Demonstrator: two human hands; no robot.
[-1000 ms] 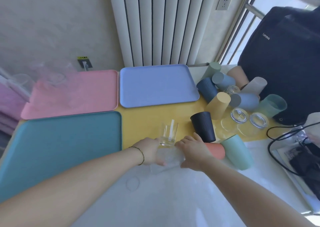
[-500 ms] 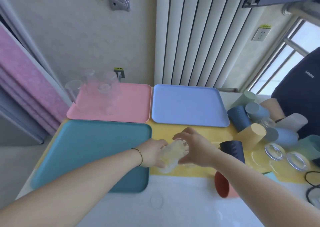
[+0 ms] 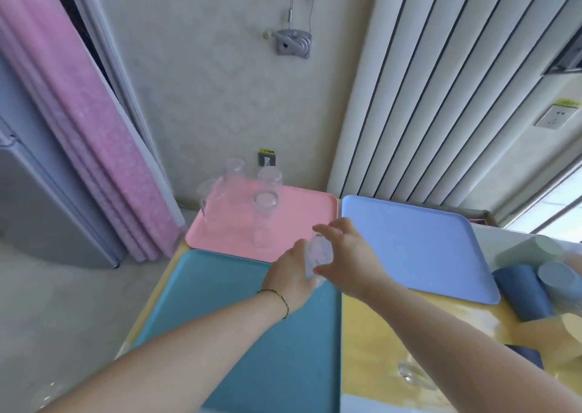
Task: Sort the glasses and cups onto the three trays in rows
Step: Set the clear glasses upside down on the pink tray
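Note:
My left hand point(image 3: 291, 275) and my right hand point(image 3: 346, 255) together hold a clear glass point(image 3: 318, 255), tilted on its side, above the meeting corner of the three trays. The pink tray point(image 3: 302, 211) at the back left carries several clear glasses point(image 3: 264, 217) standing upright. The blue tray point(image 3: 419, 248) lies to its right with nothing on it. The teal tray point(image 3: 220, 302) lies in front, under my left forearm. Coloured cups point(image 3: 522, 289) lie piled at the right edge.
A yellow table surface point(image 3: 371, 343) shows between the trays. Another clear glass point(image 3: 412, 375) stands near my right forearm. A white radiator point(image 3: 441, 81) and wall rise behind. A pink curtain point(image 3: 78, 122) and grey cabinet point(image 3: 37, 211) stand at left.
Both hands lifted the clear glass from the table's front and carried it back and left toward the pink tray. The view swung up and left.

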